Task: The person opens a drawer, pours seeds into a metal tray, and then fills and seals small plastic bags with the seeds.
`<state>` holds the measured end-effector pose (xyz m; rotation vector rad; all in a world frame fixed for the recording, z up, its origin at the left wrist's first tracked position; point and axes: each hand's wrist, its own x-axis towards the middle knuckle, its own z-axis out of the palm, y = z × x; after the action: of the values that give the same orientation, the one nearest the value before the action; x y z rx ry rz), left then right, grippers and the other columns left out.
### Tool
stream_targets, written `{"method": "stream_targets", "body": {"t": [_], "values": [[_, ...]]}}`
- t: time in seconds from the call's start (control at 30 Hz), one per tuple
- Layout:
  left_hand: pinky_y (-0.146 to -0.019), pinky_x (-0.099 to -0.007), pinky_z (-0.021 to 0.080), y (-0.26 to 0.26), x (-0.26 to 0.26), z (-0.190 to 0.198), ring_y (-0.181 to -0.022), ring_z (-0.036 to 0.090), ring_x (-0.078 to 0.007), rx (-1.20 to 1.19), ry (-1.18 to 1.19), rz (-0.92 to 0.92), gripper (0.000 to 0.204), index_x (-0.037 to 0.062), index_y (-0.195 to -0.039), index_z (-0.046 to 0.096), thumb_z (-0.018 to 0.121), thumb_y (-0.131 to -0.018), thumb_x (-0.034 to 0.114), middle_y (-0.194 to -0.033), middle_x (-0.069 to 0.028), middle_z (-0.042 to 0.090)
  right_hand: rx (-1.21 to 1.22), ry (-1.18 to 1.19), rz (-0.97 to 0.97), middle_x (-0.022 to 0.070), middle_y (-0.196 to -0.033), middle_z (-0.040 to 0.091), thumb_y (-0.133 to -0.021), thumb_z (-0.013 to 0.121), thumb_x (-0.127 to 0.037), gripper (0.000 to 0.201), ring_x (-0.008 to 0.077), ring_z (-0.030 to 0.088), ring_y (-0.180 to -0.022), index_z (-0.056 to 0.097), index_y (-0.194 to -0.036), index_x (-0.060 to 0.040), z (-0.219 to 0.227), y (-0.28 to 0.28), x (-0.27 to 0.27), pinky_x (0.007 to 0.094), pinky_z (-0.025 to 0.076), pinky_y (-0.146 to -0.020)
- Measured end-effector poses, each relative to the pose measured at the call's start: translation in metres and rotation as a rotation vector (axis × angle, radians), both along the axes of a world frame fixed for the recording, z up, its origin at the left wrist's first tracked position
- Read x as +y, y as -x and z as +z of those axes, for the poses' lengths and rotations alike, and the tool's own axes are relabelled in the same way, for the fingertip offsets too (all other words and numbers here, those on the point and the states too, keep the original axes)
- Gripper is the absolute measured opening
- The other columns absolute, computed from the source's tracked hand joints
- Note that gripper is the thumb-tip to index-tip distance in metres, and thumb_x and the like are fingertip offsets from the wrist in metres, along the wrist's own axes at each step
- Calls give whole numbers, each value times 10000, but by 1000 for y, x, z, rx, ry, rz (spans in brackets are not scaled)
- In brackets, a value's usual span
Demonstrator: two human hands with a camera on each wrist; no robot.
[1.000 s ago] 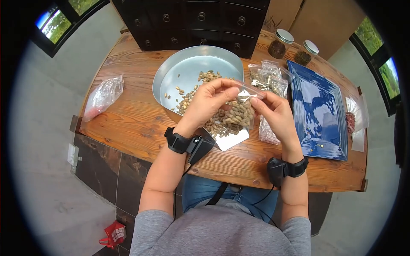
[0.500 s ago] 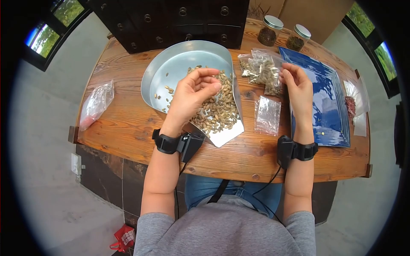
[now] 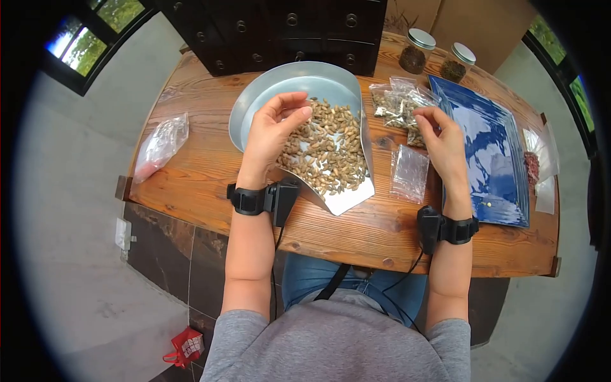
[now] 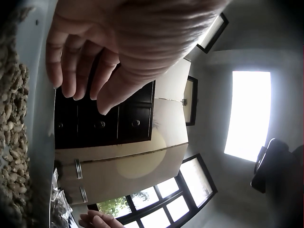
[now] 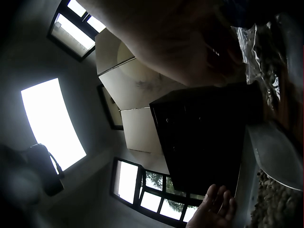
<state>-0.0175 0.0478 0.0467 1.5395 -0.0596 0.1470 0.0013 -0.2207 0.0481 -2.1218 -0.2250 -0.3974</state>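
Note:
Over the near left side of a round, scoop-mouthed metal pan point(image 3: 258, 95) hovers my left hand point(image 3: 266, 134), fingers loosely bent with nothing between them. Oval brown seed-like pods point(image 3: 331, 149) lie spread in the pan toward its spout, and in the left wrist view the pods point(image 4: 16, 142) show below that hand. My right hand point(image 3: 445, 141) is beside a pile of small clear zip bags point(image 3: 398, 105) of brownish pods, fingers loosely curled and holding nothing. A flat clear zip bag point(image 3: 409, 172) lies on the table between the pan and that hand.
To the right lies a blue rectangular tray point(image 3: 487, 153), with a bag of reddish bits point(image 3: 531, 167) past it. Two lidded jars point(image 3: 414, 57) and a dark drawer cabinet point(image 3: 273, 35) stand behind. A clear bag with something pink point(image 3: 162, 143) lies far left.
Both hands held a zip bag of pods over the pan one second ago. The right hand carried it to the pile and let go; the left hand let go and stayed over the pan.

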Motion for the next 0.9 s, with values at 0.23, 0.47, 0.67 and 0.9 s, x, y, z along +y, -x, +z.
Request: {"method": "stream_targets", "body": {"t": [0.23,0.47,0.67,0.9], "values": [[-889,-299,382,15,41,-6,-995,512,-154,-9,-384,268,355,62,-1087,562,663,-759,149,-1088,-90,550,94,91,276,100,-841,598,-807,554,-81,180,203,590,-753,585,-979,-40,1,18,29,298,465,-674],[-917,-327,364,28,52,-19,-1094,442,-248,-53,-586,456,424,56,-1115,536,660,-711,102,-1188,-165,430,114,324,547,82,-878,492,-773,541,14,387,208,513,-754,557,-1127,-140,-4,29,32,302,430,-696],[-940,-302,338,23,60,-27,-1144,437,-277,-83,-671,382,479,48,-1114,543,541,-643,-43,-1211,-182,466,80,350,528,139,-868,524,-778,490,15,201,310,549,-797,595,-943,-30,-3,32,46,373,438,-710],[-951,-322,352,0,72,-17,-1171,433,-292,72,-579,236,435,31,-1091,554,456,-684,-89,-1224,-206,473,119,283,602,122,-861,532,-803,503,-9,145,307,543,-797,595,-914,-15,-6,33,49,366,427,-725]]}}
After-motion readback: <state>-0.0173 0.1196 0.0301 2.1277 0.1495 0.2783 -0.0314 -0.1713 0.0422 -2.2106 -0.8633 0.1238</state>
